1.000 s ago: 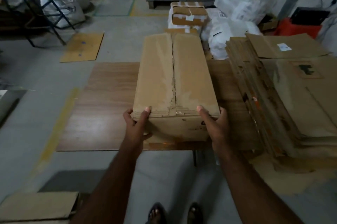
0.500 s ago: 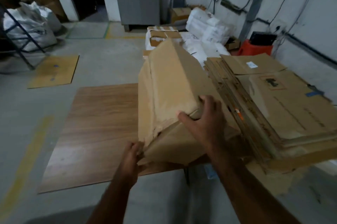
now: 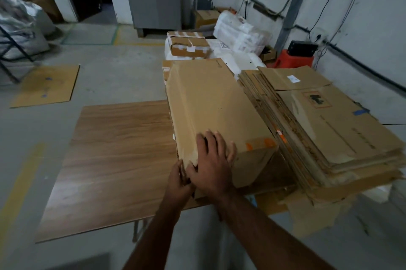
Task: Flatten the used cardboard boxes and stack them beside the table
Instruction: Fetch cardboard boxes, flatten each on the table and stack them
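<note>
Head view is showing a cardboard box lying on the wooden table, its long axis running away from the person, its near end at the table's front edge. The right hand is pressing flat on the near top face, fingers spread and straight. The left hand is curling round the near left corner, gripping it, so both hands are sitting at the near end. Just beside the box on the right, the stack of flattened cardboard is crowding that side; bare tabletop is lying open to the left, the likelier room for collapsing it.
</note>
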